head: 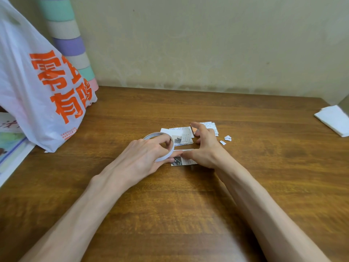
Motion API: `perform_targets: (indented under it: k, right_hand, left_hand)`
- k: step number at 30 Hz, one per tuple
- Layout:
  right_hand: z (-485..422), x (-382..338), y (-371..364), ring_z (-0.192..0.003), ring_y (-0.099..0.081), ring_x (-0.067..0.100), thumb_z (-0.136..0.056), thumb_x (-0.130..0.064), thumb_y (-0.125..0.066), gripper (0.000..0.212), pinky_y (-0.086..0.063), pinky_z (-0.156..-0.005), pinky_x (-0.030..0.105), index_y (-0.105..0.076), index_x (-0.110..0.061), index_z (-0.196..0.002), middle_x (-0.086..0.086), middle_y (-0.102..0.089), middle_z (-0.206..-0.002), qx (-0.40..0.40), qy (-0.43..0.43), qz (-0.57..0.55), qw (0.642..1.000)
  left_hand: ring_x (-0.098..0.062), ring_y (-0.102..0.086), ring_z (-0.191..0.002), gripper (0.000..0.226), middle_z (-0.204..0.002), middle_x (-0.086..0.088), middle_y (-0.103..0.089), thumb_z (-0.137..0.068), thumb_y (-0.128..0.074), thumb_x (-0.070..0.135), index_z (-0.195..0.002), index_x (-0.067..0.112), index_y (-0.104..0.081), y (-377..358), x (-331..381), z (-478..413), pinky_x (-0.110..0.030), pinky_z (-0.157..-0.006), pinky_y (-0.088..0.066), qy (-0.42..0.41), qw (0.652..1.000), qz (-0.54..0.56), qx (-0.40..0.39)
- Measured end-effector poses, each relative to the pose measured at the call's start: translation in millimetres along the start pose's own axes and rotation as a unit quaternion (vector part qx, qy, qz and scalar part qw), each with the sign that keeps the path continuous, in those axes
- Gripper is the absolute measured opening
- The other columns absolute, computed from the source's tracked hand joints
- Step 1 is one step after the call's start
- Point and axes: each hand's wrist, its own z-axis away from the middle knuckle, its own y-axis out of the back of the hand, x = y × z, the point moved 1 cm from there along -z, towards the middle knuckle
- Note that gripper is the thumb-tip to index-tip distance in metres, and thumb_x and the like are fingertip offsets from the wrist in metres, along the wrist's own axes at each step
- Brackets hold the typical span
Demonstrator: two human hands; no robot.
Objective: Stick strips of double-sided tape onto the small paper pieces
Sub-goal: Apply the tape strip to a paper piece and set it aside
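Head view shows my left hand curled round the white roll of double-sided tape, with fingers poked through its hole. My right hand is spread wide. Its thumb lies flat and pushes down on the small printed paper piece on the brown wooden table.

The paper piece lies right between my two hands, and its long side runs left to right. The roll sits at its left end. So I think the tape must be pulled sideways, toward my right hand, along that long side. I cannot tell if a strip is stuck down yet.

More cut paper pieces lie in a loose pile just behind. The big white plastic bag with orange letters stands far left. I cannot see what is in it.
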Motion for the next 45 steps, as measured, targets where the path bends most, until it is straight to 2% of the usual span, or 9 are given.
perform_targets:
  k: [6,13,19,23,29,34,40,42,45]
  right_hand:
    - [1,0,1,-0.143,-0.039,0.025,-0.079,-0.022,-0.089,0.104,-0.039,-0.119,0.045,-0.026,-0.029,-0.161,0.008,-0.034,-0.148,-0.002,0.0,0.0,1.0]
    - [0,-1,0,-0.143,-0.039,0.025,-0.08,-0.022,-0.088,0.102,-0.039,-0.119,0.044,-0.027,-0.029,-0.161,0.007,-0.034,-0.147,-0.002,-0.001,-0.004,1.0]
    - [0,-1,1,-0.142,-0.039,0.025,-0.079,-0.022,-0.088,0.102,-0.04,-0.118,0.045,-0.027,-0.029,-0.161,0.007,-0.034,-0.147,-0.004,0.001,-0.005,1.0]
    - [0,0,1,-0.142,-0.039,0.025,-0.079,-0.019,-0.087,0.101,-0.041,-0.118,0.044,-0.028,-0.029,-0.16,0.007,-0.034,-0.147,-0.003,0.001,-0.006,1.0]
    - [-1,2,0,-0.141,-0.04,0.026,-0.08,-0.019,-0.087,0.099,-0.042,-0.117,0.043,-0.03,-0.028,-0.159,0.007,-0.034,-0.147,0.001,0.01,-0.008,1.0]
    - [0,7,2,-0.138,-0.041,0.021,-0.082,-0.019,-0.086,0.096,-0.042,-0.114,0.036,-0.03,-0.028,-0.16,0.005,-0.035,-0.145,-0.001,0.03,-0.022,0.999]
    - [1,15,5,-0.107,-0.048,0.007,-0.082,-0.015,-0.087,0.093,-0.041,-0.087,0.015,-0.034,-0.03,-0.157,0.003,-0.042,-0.138,0.007,0.059,-0.043,0.997]
    - [2,18,7,-0.103,-0.049,0.004,-0.082,-0.014,-0.086,0.09,-0.039,-0.077,0.005,-0.037,-0.031,-0.155,0.002,-0.044,-0.133,0.013,0.069,-0.044,0.997]
    - [4,21,8,-0.101,-0.051,0.001,-0.083,-0.01,-0.085,0.086,-0.039,-0.079,0.002,-0.04,-0.029,-0.154,0.001,-0.046,-0.129,0.018,0.085,-0.05,0.995]
  left_hand:
    - [-0.018,-0.052,-0.055,0.058,-0.107,0.015,-0.055,-0.098,-0.034,0.064,-0.081,0.023,-0.072,0,-1,1,-0.035,-0.046,-0.045,-0.014,0.999,-0.026,0.014]
    - [-0.017,-0.066,-0.074,0.067,-0.113,0.014,-0.063,-0.095,-0.027,0.066,-0.104,0.03,-0.082,5,2,-1,-0.036,-0.056,-0.054,-0.022,1.0,0.015,0.016]
    - [-0.017,-0.052,-0.059,0.065,-0.111,0.016,-0.056,-0.097,-0.027,0.066,-0.079,0.023,-0.073,4,2,0,-0.031,-0.049,-0.042,-0.016,1.0,-0.023,-0.009]
    - [-0.015,-0.052,-0.059,0.061,-0.111,0.016,-0.055,-0.097,-0.03,0.066,-0.082,0.025,-0.072,7,2,0,-0.033,-0.051,-0.047,-0.011,0.999,-0.028,-0.02]
    - [-0.014,-0.059,-0.071,0.075,-0.115,0.018,-0.054,-0.092,-0.017,0.075,-0.101,0.032,-0.078,7,4,-1,-0.027,-0.054,-0.044,0.017,0.998,-0.034,-0.043]
    - [-0.011,-0.061,-0.08,0.078,-0.11,0.018,-0.058,-0.089,-0.022,0.08,-0.105,0.032,-0.081,4,7,-3,-0.026,-0.058,-0.043,0.053,0.998,0.001,-0.039]
    - [-0.006,-0.052,-0.074,0.037,-0.095,0.014,-0.059,-0.09,-0.06,0.065,-0.108,0.042,-0.082,8,11,-4,-0.032,-0.058,-0.045,0.074,0.995,0.07,-0.005]
    - [-0.007,-0.052,-0.073,0.032,-0.093,0.014,-0.059,-0.089,-0.063,0.064,-0.107,0.044,-0.081,8,11,-3,-0.033,-0.058,-0.046,0.077,0.994,0.082,-0.003]
    - [-0.008,-0.057,-0.077,0.036,-0.094,0.014,-0.061,-0.085,-0.062,0.066,-0.106,0.044,-0.081,8,10,-2,-0.031,-0.06,-0.046,0.085,0.991,0.104,-0.004]
